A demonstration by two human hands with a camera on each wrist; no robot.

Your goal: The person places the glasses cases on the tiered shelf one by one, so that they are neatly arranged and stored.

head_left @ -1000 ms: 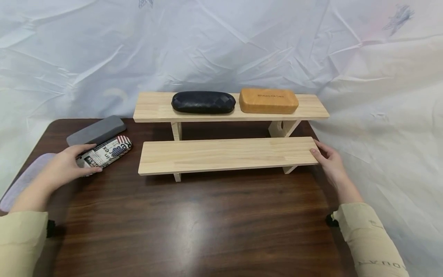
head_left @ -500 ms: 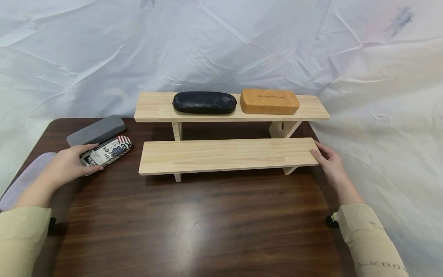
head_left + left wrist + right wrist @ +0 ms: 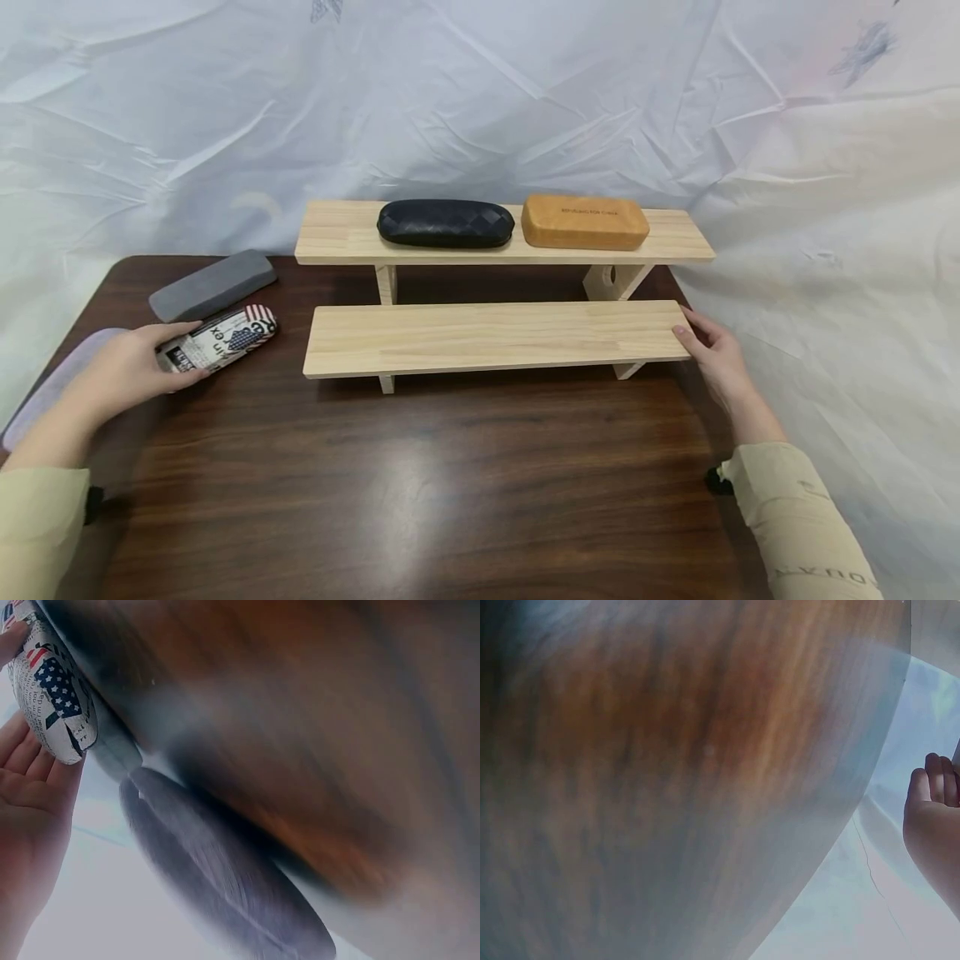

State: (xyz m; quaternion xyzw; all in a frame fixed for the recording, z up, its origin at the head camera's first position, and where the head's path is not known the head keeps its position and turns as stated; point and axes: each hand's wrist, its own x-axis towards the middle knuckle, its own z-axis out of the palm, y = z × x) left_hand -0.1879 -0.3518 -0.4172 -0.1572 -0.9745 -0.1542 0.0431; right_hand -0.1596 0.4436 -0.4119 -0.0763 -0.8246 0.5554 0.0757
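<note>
At the table's left, my left hand [image 3: 123, 367] grips a glasses case [image 3: 217, 340] printed with newsprint and a stars-and-stripes pattern. The thumb lies along its near side and the fingers along its far side. In the left wrist view the same patterned case [image 3: 56, 697] sits between thumb and fingers. My right hand [image 3: 716, 354] holds the right end of the lower board of a two-step wooden shelf [image 3: 495, 337], thumb on top, other fingers around the end. On the upper board rest a black glasses case [image 3: 446, 223] and a tan glasses case [image 3: 585, 222].
A grey glasses case [image 3: 213, 286] lies just behind the patterned one. A lilac glasses case [image 3: 56, 387] lies at the table's left edge, partly hidden by my left forearm. Behind the dark wooden table [image 3: 420, 483] hangs a white sheet [image 3: 480, 100], which also runs along the right.
My left hand has shifted slightly left and toward me, bringing the patterned glasses case with it. The right hand stays on the shelf end.
</note>
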